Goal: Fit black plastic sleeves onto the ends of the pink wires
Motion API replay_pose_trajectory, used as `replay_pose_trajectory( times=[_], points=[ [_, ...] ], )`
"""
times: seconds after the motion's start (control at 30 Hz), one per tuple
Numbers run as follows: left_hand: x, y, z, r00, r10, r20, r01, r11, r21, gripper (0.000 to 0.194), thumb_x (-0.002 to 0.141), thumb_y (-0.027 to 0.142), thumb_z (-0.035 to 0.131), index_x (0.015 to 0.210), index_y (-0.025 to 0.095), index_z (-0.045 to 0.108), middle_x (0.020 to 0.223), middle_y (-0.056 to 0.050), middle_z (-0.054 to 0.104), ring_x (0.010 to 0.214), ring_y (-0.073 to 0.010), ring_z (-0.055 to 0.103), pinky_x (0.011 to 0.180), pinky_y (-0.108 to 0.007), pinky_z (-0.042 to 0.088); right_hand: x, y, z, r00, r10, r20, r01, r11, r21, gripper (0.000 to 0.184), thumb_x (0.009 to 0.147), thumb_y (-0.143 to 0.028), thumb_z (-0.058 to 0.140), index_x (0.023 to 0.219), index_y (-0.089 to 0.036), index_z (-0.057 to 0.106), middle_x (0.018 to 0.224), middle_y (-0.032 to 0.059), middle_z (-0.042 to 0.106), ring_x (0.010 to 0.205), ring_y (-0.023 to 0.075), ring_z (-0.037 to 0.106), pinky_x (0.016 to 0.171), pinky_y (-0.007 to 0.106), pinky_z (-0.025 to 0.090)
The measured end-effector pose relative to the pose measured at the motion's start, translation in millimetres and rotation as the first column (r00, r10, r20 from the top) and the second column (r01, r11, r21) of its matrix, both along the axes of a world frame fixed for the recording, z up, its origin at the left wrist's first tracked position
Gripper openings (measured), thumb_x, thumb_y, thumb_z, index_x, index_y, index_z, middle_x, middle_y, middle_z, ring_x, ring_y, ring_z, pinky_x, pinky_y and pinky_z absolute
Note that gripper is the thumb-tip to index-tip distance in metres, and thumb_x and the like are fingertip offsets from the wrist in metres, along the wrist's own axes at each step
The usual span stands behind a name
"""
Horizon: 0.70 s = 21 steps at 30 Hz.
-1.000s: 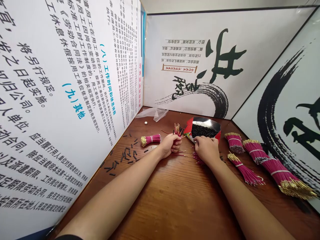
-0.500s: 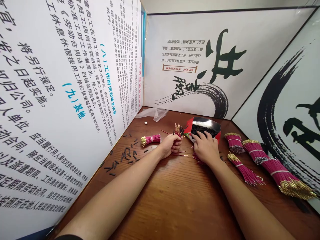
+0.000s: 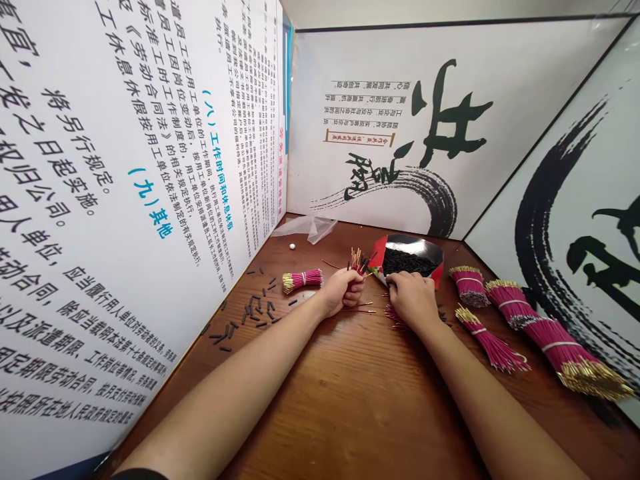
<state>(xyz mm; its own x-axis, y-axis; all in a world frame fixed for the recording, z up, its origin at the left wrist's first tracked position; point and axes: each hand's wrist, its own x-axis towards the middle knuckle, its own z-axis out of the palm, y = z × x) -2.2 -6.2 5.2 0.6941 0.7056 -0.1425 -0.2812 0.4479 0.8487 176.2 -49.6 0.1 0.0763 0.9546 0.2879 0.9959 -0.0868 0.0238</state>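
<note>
My left hand (image 3: 345, 292) is closed round a small bunch of red wires (image 3: 357, 261), gold-coloured tips pointing up. Black sleeves show on a few of those wires. At the near edge of a red box (image 3: 436, 275), my right hand (image 3: 414, 297) has its fingers curled in; whatever they hold, if anything, is hidden. Many short black tubes (image 3: 407, 261) fill the box. More red wires (image 3: 394, 315) lie partly under my right hand, and a few loose wires (image 3: 361, 309) rest below my left fist.
Tied bundles of magenta wires (image 3: 543, 327) lie at the right, and a smaller bundle (image 3: 304, 279) at the left. Loose black tubes (image 3: 257, 308) are scattered on the wooden table (image 3: 350, 400). A clear plastic bag (image 3: 320, 230) lies at the back. Printed panels (image 3: 370, 60) wall in the table.
My right hand first had curled fingers, then spread them over the black tubes in the box. Now it has drawn back slightly with fingers curled again. My left hand stays in place.
</note>
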Motion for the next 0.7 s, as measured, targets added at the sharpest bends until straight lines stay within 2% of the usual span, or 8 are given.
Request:
replay_pose_trajectory(
  times=[0.23, 0.47, 0.7],
  points=[
    [0.0, 0.2, -1.2, 1.000, 0.004, 0.002, -0.004, 1.000, -0.002, 0.020, 0.069, 0.022, 0.053, 0.064, 0.019, 0.033, 0.053, 0.008, 0.028, 0.039, -0.0026, 0.019, 0.037, -0.016, 0.010, 0.7, 0.5, 0.5, 0.998, -0.003, -0.063, 0.005, 1.000, 0.027, 0.032, 0.093, -0.020, 0.043, 0.101, -0.021, 0.074, 0.104, 0.0083, 0.072, 0.098, 0.0241, 0.057, 0.079, 0.037, 0.028],
    [-0.2, 0.2, -0.4, 1.000, 0.005, 0.002, -0.005, 1.000, -0.001, 0.021, 0.070, 0.022, 0.053, 0.064, 0.019, 0.033, 0.052, 0.008, 0.027, 0.039, -0.0028, 0.018, 0.037, -0.017, 0.009, -0.2, -0.6, 3.8, 1.000, 0.001, -0.015, -0.001, 1.000, -0.023, 0.030, 0.092, -0.023, 0.046, 0.105, -0.024, 0.074, 0.108, 0.0080, 0.072, 0.099, 0.0262, 0.056, 0.077, 0.038, 0.027],
    [0.3, -0.8, 0.1, 1.000, 0.000, -0.001, 0.000, 1.000, 0.006, 0.021, 0.071, 0.023, 0.053, 0.064, 0.019, 0.033, 0.053, 0.008, 0.027, 0.040, -0.0029, 0.018, 0.037, -0.017, 0.010, -1.1, -0.6, 2.3, 1.000, -0.016, 0.006, 0.016, 1.000, -0.008, 0.025, 0.092, -0.021, 0.046, 0.098, -0.020, 0.070, 0.101, 0.0097, 0.070, 0.095, 0.0245, 0.057, 0.077, 0.037, 0.027]
  ],
)
